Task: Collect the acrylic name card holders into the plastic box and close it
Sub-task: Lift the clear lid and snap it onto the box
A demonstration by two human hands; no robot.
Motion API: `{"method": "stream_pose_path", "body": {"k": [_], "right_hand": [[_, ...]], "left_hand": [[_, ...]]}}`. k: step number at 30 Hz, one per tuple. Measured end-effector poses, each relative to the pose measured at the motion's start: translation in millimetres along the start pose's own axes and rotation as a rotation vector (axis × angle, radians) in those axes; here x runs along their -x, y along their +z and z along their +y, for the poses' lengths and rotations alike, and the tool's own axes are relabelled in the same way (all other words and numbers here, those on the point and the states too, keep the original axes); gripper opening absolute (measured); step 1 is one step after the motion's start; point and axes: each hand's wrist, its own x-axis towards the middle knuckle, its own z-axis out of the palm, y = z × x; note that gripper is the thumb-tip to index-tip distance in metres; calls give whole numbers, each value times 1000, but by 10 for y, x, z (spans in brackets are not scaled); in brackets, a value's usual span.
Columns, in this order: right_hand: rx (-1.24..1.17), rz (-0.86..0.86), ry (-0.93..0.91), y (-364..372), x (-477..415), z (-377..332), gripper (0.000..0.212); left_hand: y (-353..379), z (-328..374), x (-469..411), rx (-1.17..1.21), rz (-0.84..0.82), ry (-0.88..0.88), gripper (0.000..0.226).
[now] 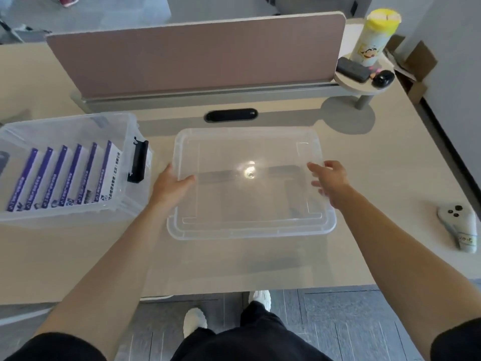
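Observation:
A clear plastic box (125, 204) stands at the left of the desk with a black latch (138, 161) on its right end. Inside it, several acrylic name card holders (65, 175) with purple-and-white cards stand in a row. The clear lid (250, 220) is in the middle of the desk, its near edge seemingly lifted a little above the surface. My left hand (170, 185) grips the lid's left edge, thumb on top. My right hand (329, 182) is at the lid's right edge with fingers spread over it.
A pink divider panel (195, 53) runs along the back. A small round shelf (364, 86) at back right carries a yellow-capped wipes canister (374, 37) and dark devices. A white controller (460, 227) lies at the right edge. A black cable slot (230, 115) is behind the lid.

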Motion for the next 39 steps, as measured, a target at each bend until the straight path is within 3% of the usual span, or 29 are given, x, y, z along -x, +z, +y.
{"method": "stream_pose_path", "body": {"k": [2, 7, 12, 16, 19, 21, 28, 39], "right_hand": [[18, 28, -57, 92, 151, -135, 57], [-5, -13, -128, 619, 769, -407, 49], [132, -79, -286, 1403, 1603, -624, 52], [385, -198, -521, 2027, 2174, -731, 55], [592, -225, -656, 2467, 2436, -735, 81], [719, -221, -696, 2744, 2580, -750, 86], [823, -266, -713, 3514, 2636, -884, 91], [693, -333, -648, 4178, 1970, -901, 94]], "left_hand": [[-193, 60, 78, 41, 58, 44, 46], [-886, -60, 311, 24, 308, 76, 45], [-1937, -681, 586, 176, 308, 31, 50], [-2705, -1352, 798, 252, 337, 69, 37], [-3105, -1745, 936, 314, 338, 90, 54], [-3305, -1962, 960, 305, 376, 95, 72], [-3727, -2253, 723, 84, 441, 80, 97], [-3919, -2040, -122, -95, 371, 29, 85]]}}
